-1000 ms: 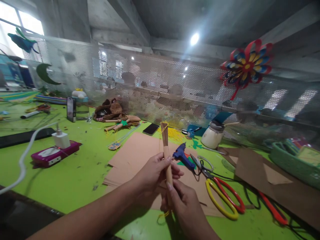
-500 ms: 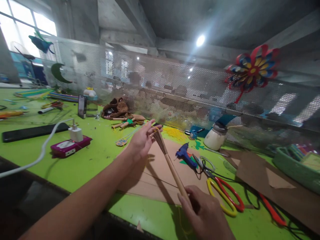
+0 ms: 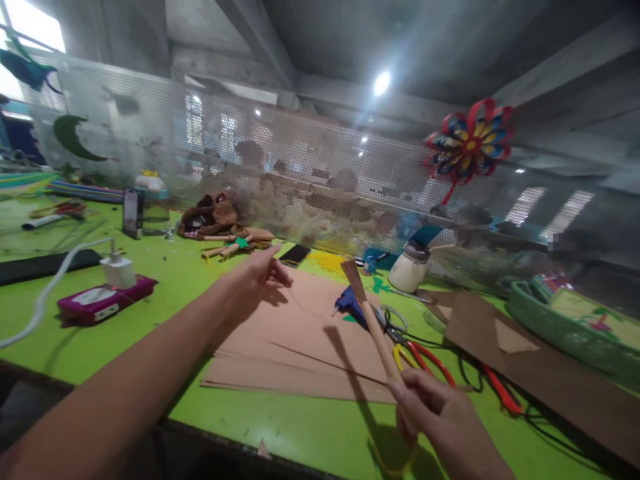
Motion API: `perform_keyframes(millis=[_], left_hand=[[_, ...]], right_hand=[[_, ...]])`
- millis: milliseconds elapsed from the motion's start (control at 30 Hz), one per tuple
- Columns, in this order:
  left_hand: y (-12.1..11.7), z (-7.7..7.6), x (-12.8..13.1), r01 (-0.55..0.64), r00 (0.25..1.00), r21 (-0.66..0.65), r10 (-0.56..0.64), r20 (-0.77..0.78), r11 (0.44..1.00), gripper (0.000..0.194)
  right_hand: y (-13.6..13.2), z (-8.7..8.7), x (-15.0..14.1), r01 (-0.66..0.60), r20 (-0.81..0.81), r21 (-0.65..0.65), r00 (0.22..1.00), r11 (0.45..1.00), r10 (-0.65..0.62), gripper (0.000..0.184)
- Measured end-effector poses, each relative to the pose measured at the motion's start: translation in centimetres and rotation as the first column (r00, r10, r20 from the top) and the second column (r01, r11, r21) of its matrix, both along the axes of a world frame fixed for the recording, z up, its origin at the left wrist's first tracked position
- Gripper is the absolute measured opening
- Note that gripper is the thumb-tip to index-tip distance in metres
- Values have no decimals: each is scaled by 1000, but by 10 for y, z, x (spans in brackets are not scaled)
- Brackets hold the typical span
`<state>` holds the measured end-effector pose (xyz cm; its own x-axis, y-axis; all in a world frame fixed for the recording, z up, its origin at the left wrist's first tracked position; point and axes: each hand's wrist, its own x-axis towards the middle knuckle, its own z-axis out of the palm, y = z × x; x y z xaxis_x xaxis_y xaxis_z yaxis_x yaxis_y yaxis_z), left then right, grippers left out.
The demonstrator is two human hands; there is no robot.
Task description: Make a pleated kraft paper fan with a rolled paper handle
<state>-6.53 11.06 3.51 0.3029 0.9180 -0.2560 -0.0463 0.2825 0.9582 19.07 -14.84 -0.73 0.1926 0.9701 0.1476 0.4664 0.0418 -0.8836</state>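
My right hand is wrapped round the brown paper handle of a small brush-like broom. Its flared bristle end points up and away from me, above the table. A yellow thread hangs in a loop below this hand. Farther off and to the left, my left hand hovers over brown paper sheets, its index finger stretched and the other fingers curled in. A faint thin thread seems to run from those curled fingers. The blue glue gun and scissors lie just behind the broom.
Left on the green table are a purple power strip with a white plug and a propped phone. Toward the back lie a dark phone, yellow strands and a white jar. Cardboard and a green basket occupy the right.
My left hand has drawn away leftward from the bristles, its fingers now curled. The broom has moved right in my right hand and stands more upright. The view has turned rightward.
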Motion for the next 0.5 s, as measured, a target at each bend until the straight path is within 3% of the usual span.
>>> perform_keyframes(millis=[100,200,333,500], left_hand=[[-20,5,13,59,998,38,-60,25,998,55],[-58,9,38,208,976,78,-213,55,975,38],[-113,3,74,306,941,140,-322,106,942,23],[-144,-10,89,165,959,44,-171,226,985,13]], right_hand=[[11,0,-12,-57,-344,-88,939,995,23,39],[27,-4,-30,-58,-475,-58,880,997,24,41],[49,-14,-56,-16,-506,-27,863,1000,0,43],[59,-27,-77,62,-403,75,915,995,-27,32]])
